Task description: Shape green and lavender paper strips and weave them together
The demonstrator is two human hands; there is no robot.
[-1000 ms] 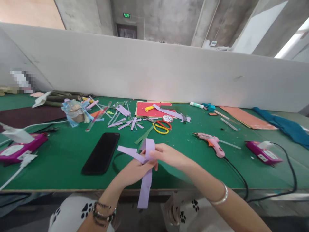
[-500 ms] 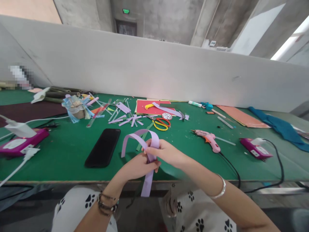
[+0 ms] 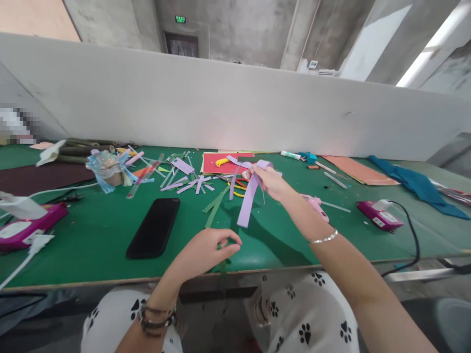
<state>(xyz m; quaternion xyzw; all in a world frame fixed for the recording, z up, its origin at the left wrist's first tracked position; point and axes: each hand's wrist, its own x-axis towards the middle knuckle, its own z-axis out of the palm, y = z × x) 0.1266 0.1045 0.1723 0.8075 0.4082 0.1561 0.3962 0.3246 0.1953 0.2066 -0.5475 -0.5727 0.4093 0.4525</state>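
Note:
My right hand (image 3: 270,181) is raised over the middle of the table, pinching lilac paper strips (image 3: 247,206). One strip hangs toward me, and a thinner curved one drops on the left. Low at the table's front edge, my left hand (image 3: 208,250) has its thumb and fingers curved apart, with nothing visibly gripped. Green paper strips (image 3: 217,206) lie just beyond it, and a green piece shows beneath its fingers, partly hidden. Scissors (image 3: 239,186) with red and yellow handles lie behind the held strips, partly covered. A yellow-handled cutter (image 3: 222,162) rests on red paper (image 3: 209,164).
A black phone (image 3: 153,228) lies left of my hands. Behind it are cut lilac strips (image 3: 183,165) and a clear ruler (image 3: 143,179). A pink glue gun (image 3: 317,205) is partly behind my right forearm. Purple power strips (image 3: 380,215) with cords sit at both sides.
My right hand has moved forward and up, carrying the lilac strips away from my left hand. The left hand has let go of them and stays near the table edge.

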